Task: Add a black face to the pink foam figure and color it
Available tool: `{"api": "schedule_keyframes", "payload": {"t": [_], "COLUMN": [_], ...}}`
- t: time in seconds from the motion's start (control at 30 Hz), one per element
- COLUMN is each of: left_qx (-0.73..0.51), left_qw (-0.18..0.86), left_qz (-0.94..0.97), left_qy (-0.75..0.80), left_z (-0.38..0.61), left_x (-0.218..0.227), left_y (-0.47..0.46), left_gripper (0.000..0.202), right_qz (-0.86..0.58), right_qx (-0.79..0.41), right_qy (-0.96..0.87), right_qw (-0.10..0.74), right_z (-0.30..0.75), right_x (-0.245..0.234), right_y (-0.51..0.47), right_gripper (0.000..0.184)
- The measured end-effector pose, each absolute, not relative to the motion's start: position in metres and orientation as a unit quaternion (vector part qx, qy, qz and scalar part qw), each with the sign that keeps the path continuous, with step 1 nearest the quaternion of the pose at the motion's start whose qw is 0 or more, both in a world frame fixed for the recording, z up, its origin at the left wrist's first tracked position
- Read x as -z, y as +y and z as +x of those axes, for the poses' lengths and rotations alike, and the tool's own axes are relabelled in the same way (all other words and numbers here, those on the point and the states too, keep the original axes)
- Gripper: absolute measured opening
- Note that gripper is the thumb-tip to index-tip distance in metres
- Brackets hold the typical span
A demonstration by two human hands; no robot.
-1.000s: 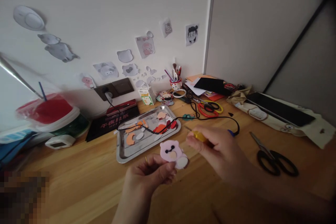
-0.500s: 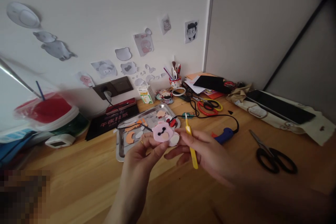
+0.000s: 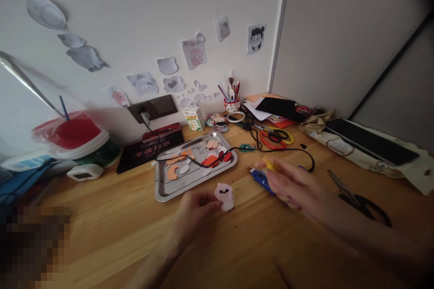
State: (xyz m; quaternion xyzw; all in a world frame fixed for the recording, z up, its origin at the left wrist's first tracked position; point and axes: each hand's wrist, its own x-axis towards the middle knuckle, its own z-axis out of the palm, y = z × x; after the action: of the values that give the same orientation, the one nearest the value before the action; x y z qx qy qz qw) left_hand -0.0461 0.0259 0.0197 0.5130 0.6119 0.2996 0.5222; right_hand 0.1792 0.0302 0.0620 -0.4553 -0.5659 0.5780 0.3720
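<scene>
My left hand [image 3: 200,207], closed, pinches a small pink felt animal figure [image 3: 224,192] by its left edge, low over the table. The figure has black eyes and a white rounded piece at its bottom. My right hand [image 3: 293,180] is closed around a slim yellow-handled tool [image 3: 269,162]; only a little yellow shows between the fingers. Just beneath and beside that hand lies a blue glue gun [image 3: 261,180], its tip pointing left and its handle mostly hidden. A metal tray [image 3: 166,193] with orange, white and red felt pieces stands beyond my left hand.
Black-handled scissors [image 3: 364,203] lie at the right. A black cord [image 3: 294,149] loops across the table and tray. More scissors [image 3: 276,135], a pen cup [image 3: 232,104] and a small carton [image 3: 194,119] stand at the back. A white tub [image 3: 98,146] is at left.
My left hand has lowered the pink figure toward the table and moved it slightly right. My right hand has left the figure and moved right with the yellow tool, over the glue gun.
</scene>
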Motion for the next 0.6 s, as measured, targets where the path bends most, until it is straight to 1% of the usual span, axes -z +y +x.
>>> {"api": "schedule_keyframes", "payload": {"t": [0.1,0.17,0.23,0.27,0.33,0.4,0.53,0.6], "left_qx": [-0.282,-0.307,-0.337,-0.344,-0.34,-0.306,-0.242,-0.23], "left_qw": [0.495,0.446,0.413,0.416,0.511,0.567,0.581,0.569], "left_qz": [0.531,0.539,0.538,0.539,0.499,0.483,0.482,0.49], "left_qy": [0.627,0.646,0.652,0.646,0.611,0.593,0.61,0.618], "left_z": [-0.047,-0.047,-0.045,-0.044,-0.039,-0.033,-0.026,-0.026], "left_x": [-0.01,-0.014,-0.022,-0.027,-0.032,-0.032,-0.023,-0.021], "left_y": [0.025,0.019,0.009,0.002,-0.012,-0.026,-0.042,-0.045], "left_gripper": [0.013,0.024,0.033,0.033,0.034,0.032,0.009,0.008], "right_qz": [-0.471,-0.491,-0.501,-0.5,-0.497,-0.494,-0.485,-0.483], "right_qx": [-0.566,-0.559,-0.545,-0.54,-0.538,-0.527,-0.517,-0.512], "right_qy": [-0.611,-0.617,-0.634,-0.646,-0.665,-0.682,-0.703,-0.708], "right_qw": [0.291,0.257,0.225,0.203,0.149,0.115,0.068,0.055], "right_z": [0.184,0.185,0.182,0.179,0.173,0.167,0.164,0.165], "right_x": [-0.045,-0.037,-0.036,-0.037,-0.041,-0.044,-0.046,-0.045], "right_y": [0.02,0.01,-0.001,-0.006,-0.016,-0.023,-0.029,-0.029], "right_gripper": [0.033,0.033,0.029,0.025,0.018,0.02,0.023,0.023]}}
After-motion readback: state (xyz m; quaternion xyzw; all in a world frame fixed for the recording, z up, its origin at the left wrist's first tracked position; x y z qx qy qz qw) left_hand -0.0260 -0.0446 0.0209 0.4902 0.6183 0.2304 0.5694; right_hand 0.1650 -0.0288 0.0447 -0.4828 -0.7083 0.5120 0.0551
